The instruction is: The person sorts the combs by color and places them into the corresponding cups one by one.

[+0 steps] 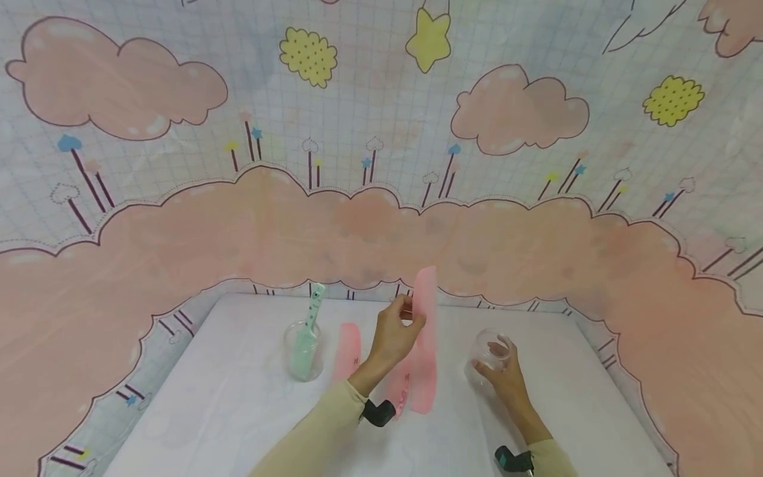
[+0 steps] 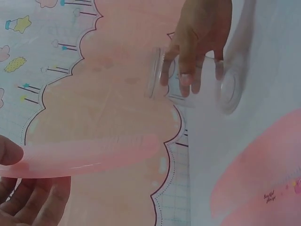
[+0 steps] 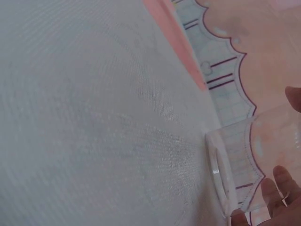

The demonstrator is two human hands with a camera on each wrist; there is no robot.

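Note:
My left hand [image 1: 395, 334] pinches a long pink comb [image 1: 425, 351] between thumb and fingers, near its middle. In the left wrist view this comb [image 2: 94, 157] is translucent, with fine teeth lines along one edge. The fingers of my right hand [image 1: 507, 377] curl round a clear cup [image 1: 484, 361], which stands upright on the table to the right. From the right wrist, the base of the cup [image 3: 220, 174] is at the white surface, with fingertips [image 3: 273, 190] against its side. Two more pink combs lie flat near my left forearm, one on the left [image 1: 347, 348] and one below the hand [image 1: 398, 387].
Another clear cup [image 1: 290, 351] stands on the left of the white table [image 1: 208, 397], holding a mint-green piece [image 1: 305, 348] with a dotted handle that leans over the rim. Behind the table hangs a patterned cloth [image 1: 357, 232] with clouds and stars.

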